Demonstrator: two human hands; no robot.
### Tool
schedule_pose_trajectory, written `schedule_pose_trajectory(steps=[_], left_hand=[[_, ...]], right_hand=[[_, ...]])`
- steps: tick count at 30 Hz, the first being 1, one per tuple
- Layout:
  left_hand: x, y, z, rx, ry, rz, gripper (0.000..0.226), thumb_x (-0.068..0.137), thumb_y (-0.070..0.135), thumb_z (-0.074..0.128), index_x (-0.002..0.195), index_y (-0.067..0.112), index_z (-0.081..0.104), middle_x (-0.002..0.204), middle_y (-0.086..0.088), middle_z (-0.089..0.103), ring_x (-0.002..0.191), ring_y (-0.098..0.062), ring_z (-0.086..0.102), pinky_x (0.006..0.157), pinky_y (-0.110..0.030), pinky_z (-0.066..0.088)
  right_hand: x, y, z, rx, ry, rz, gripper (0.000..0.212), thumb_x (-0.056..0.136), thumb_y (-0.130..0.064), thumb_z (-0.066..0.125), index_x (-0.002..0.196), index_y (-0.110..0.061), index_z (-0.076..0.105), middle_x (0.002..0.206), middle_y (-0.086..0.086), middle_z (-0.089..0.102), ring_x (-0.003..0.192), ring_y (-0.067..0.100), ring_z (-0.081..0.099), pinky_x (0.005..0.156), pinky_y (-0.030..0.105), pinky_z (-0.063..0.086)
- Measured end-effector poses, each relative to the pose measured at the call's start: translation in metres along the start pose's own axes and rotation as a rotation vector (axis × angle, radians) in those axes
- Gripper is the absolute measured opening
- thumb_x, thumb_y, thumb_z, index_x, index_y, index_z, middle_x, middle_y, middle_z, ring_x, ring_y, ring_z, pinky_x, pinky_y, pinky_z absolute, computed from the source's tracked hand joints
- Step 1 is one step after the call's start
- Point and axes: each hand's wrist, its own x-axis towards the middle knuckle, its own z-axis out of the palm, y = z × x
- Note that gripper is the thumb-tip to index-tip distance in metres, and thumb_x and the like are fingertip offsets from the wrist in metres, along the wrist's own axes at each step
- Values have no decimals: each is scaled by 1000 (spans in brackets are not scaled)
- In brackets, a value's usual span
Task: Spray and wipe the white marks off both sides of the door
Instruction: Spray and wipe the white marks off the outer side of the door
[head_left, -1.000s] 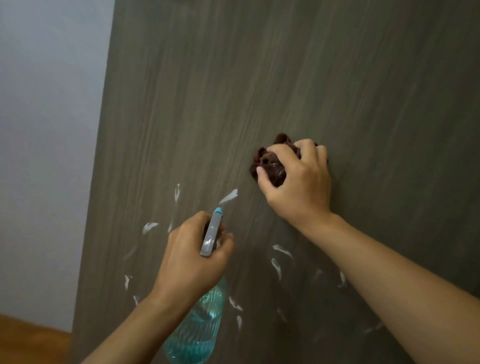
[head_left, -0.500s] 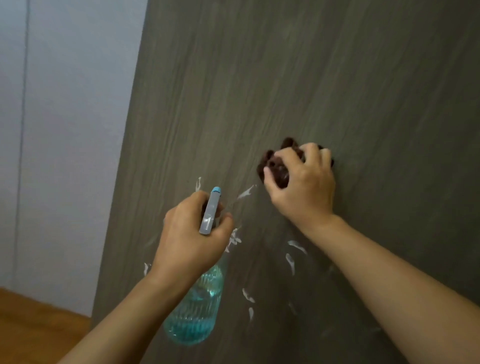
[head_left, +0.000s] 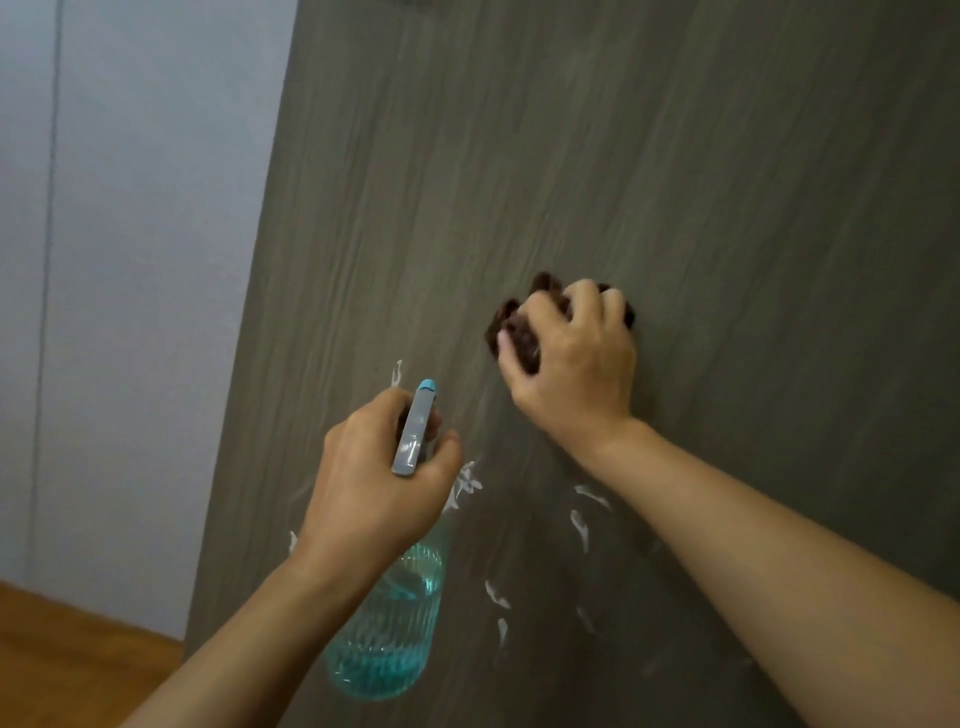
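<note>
Door (head_left: 623, 156), dark wood-grain, fills most of the view, with white marks (head_left: 581, 525) smeared low on it. Left hand (head_left: 374, 478) grips a spray bottle (head_left: 387, 634) of blue liquid, nozzle toward the door, covering some marks. Right hand (head_left: 571, 364) clutches a bunched brown cloth (head_left: 514, 332) against the door above them. Pale wall (head_left: 130, 260) and wooden floor (head_left: 67, 654) lie left.

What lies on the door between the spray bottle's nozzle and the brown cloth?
Head view: bare wood-grain door between nozzle and cloth; white marks sit lower.
</note>
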Motion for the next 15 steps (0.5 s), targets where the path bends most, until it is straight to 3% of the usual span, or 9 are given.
schedule_pose_trajectory(steps=[3, 5, 12, 15], left_hand=[[1, 2, 1, 20, -4, 7, 17, 90, 26, 76, 85, 16, 64, 69, 0, 64, 66, -18, 59, 51, -30, 45], [2, 3, 3, 31, -7, 6, 17, 90, 27, 76, 86, 16, 64, 71, 0, 65, 65, -19, 59, 51, -32, 46], [2, -8, -2, 70, 9, -21, 15, 91, 21, 74, 83, 16, 63, 69, 1, 64, 64, -15, 60, 48, -26, 44], [3, -14, -7, 121, 49, -44, 21, 91, 19, 72, 77, 12, 58, 64, -2, 59, 55, -13, 54, 45, -22, 40]], right_hand=[[-42, -8, 5, 41, -158, -315, 29, 85, -42, 71, 96, -17, 62, 97, 15, 56, 87, 37, 51, 64, 43, 48], [-42, -2, 3, 39, -229, -412, 31, 85, -41, 74, 101, -17, 63, 98, 14, 56, 88, 36, 50, 64, 42, 50], [-8, -6, 11, 24, 29, 32, 32, 88, -45, 70, 106, -19, 71, 103, 15, 58, 89, 36, 50, 72, 41, 44], [-34, -31, 26, 67, -32, -194, 36, 90, -44, 68, 114, -17, 71, 104, 18, 59, 87, 37, 51, 72, 44, 47]])
